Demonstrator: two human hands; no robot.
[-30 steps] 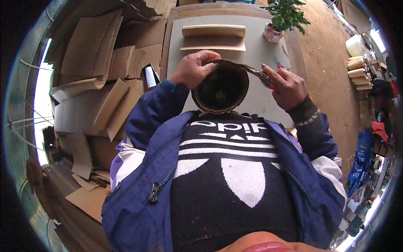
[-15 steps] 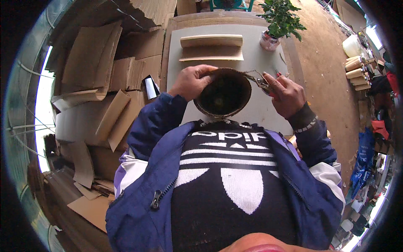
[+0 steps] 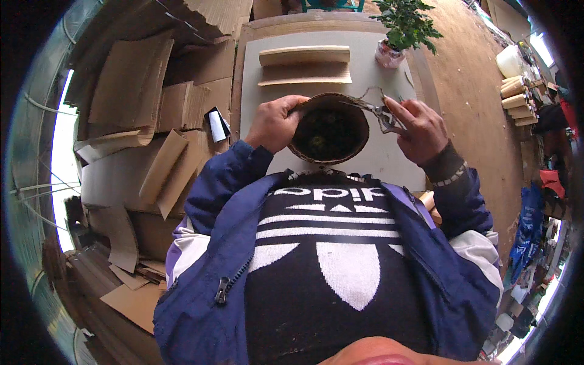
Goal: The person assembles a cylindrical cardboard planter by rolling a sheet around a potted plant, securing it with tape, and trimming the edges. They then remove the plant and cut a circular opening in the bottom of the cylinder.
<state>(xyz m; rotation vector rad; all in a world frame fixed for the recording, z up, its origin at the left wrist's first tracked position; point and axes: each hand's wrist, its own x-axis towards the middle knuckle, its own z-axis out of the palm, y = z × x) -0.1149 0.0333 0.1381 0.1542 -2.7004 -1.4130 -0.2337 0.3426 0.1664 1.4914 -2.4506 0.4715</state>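
My left hand (image 3: 275,123) is closed on the left side of the rim of a round brown sleeve, probably cardboard (image 3: 330,162). Down inside the sleeve is a dark green plant (image 3: 325,134), mostly in shadow. In my right hand (image 3: 420,129) is a metal cutting tool that looks like pruning shears (image 3: 387,119), its jaws at the sleeve's upper right rim. A thin strip (image 3: 372,91) of the rim curls up beside the jaws. The fingers of my right hand partly hide the tool's handles.
A curled sheet of tan cardboard (image 3: 304,65) lies at the far side of the pale tabletop (image 3: 258,45). A potted leafy plant (image 3: 389,55) stands at the table's far right. Left of the table are a phone-like object (image 3: 217,125) and stacked cardboard (image 3: 131,82).
The shears have tipped so that their metal jaws show more plainly at the rim. The rim strip now arches higher. The sleeve has shifted slightly right, with my left hand still on it.
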